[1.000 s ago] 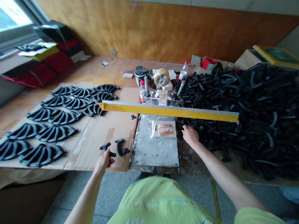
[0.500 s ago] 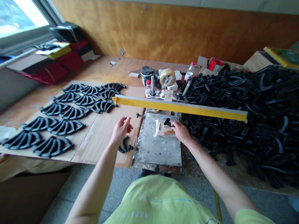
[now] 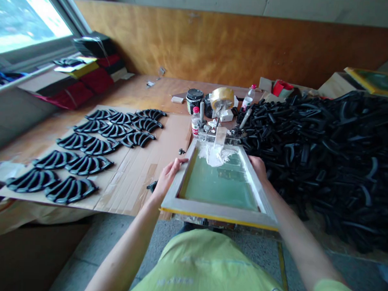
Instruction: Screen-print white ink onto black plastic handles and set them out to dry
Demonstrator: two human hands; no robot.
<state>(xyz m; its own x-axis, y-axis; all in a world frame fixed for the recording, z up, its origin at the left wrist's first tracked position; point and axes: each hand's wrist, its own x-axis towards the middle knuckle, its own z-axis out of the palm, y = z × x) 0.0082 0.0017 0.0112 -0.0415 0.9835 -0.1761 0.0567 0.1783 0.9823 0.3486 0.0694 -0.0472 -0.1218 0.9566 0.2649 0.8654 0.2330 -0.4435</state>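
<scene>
A screen printing frame (image 3: 218,212) with a green mesh lies lowered over the work plate, which it mostly hides. My left hand (image 3: 170,174) grips the frame's left side bar, thumb along its top. On the opposite side, my right hand (image 3: 259,167) is closed at the right bar, its fingers partly hidden. White ink (image 3: 216,157) is smeared thickly at the far end of the mesh, where a squeegee (image 3: 220,136) stands in it. A black curved part (image 3: 152,186) shows just left of my left hand, mostly covered.
Rows of black curved parts (image 3: 71,190) lie on a cardboard sheet (image 3: 128,177) at left. A big heap of black parts (image 3: 310,137) fills the right. Behind the frame stand a tub (image 3: 194,101), a tape roll (image 3: 222,98) and red-capped bottles (image 3: 195,122).
The frame has swung down from its raised position over the plate. My right hand has left the small black part and moved to the frame's right bar; my left hand has come to the left bar.
</scene>
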